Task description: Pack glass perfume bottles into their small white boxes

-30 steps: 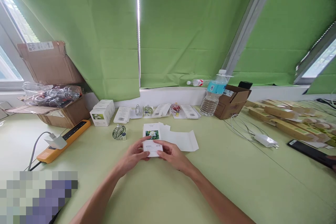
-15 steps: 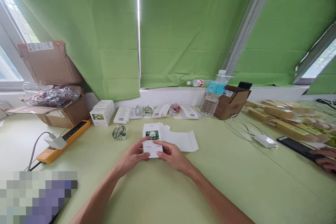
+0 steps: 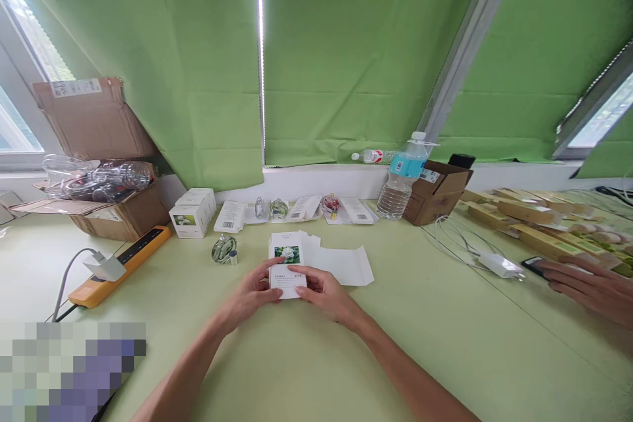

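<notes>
A partly unfolded white paper box (image 3: 341,265) with a white-flower picture lies in front of me. My left hand (image 3: 251,290) grips its left edge, thumb on the printed front panel. My right hand (image 3: 329,295) grips the panel's right side, thumb on top and fingers closed on it. The box's open flaps spread to the right, beyond my right hand. Up and left of my left hand sit a coiled green-and-clear item (image 3: 224,248) and a small cylinder with a dark blue top (image 3: 234,257).
White boxes (image 3: 192,214) stand at the back left, near an orange power strip (image 3: 121,265) and an open carton (image 3: 119,217). A water bottle (image 3: 395,191), small carton (image 3: 440,194) and white charger (image 3: 499,265) are right. Another person's hand (image 3: 588,283) covers a black phone (image 3: 533,265).
My hands and the paper box have hardly moved. At the right, the other person's hand has reached further left over the black phone.
</notes>
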Tool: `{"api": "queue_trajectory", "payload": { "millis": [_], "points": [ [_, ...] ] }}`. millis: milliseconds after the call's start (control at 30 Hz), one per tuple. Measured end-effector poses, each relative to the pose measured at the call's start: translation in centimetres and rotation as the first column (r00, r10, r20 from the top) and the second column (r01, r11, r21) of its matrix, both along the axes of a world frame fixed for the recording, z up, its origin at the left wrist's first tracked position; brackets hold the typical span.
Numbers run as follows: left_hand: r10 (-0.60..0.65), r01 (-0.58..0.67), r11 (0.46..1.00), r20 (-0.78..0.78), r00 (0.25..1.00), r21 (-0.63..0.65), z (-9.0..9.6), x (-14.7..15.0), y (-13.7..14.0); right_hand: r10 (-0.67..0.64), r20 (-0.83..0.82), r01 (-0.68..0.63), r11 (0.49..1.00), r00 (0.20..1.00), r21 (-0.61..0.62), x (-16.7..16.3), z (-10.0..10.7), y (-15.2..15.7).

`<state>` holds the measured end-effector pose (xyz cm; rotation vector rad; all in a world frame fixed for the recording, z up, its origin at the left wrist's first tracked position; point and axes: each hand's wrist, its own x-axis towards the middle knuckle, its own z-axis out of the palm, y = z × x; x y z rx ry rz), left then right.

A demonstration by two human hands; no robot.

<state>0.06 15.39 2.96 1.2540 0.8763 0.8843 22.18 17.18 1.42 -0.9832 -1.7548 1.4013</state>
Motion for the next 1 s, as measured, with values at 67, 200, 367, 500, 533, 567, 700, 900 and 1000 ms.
{"api": "queue_trajectory", "payload": {
  "millis": [67, 200, 367, 500, 533, 567, 700, 900, 1000],
  "points": [
    [0.003, -0.003, 1.0, -0.002, 1.0, -0.003, 0.09, 0.04, -0.03, -0.001, 0.001, 0.001, 1.0, 1.0, 0.002, -0.02, -0.06, 0.03],
    [0.013, -0.013, 1.0, -0.007, 1.0, -0.008, 0.21, 0.11, -0.07, 0.003, -0.005, -0.003, 1.0, 1.0, -0.009, -0.01, -0.22, 0.09],
    [0.016, -0.016, 1.0, -0.02, 1.0, -0.009, 0.17, 0.16, -0.1, 0.0, -0.008, 0.0, 1.0, 1.0, 0.009, 0.03, -0.24, 0.08],
    [0.006, -0.006, 1.0, -0.03, 1.0, -0.002, 0.0, 0.13, -0.03, 0.004, 0.004, -0.004, 1.0, 1.0, 0.011, 0.03, -0.18, 0.05],
    [0.004, -0.004, 1.0, -0.031, 1.0, -0.001, -0.03, 0.12, -0.01, 0.004, 0.005, -0.005, 1.0, 1.0, 0.01, 0.03, -0.18, 0.04],
    [0.002, -0.002, 1.0, -0.032, 0.999, 0.001, -0.04, 0.1, 0.01, 0.005, 0.004, -0.005, 1.0, 1.0, 0.01, 0.03, -0.17, 0.04],
    [-0.002, 0.002, 1.0, -0.041, 0.999, 0.004, 0.0, 0.03, 0.03, 0.011, -0.005, -0.011, 1.0, 1.0, 0.006, 0.04, -0.08, 0.01],
    [-0.016, 0.017, 1.0, -0.047, 0.999, 0.007, -0.13, -0.12, 0.12, 0.015, -0.004, -0.015, 1.0, 1.0, -0.001, 0.06, 0.18, -0.15],
    [-0.027, 0.027, 1.0, -0.047, 0.999, 0.01, -0.3, -0.2, 0.21, 0.021, -0.008, -0.022, 1.0, 1.0, -0.005, 0.06, 0.14, -0.18]
  ]
}}
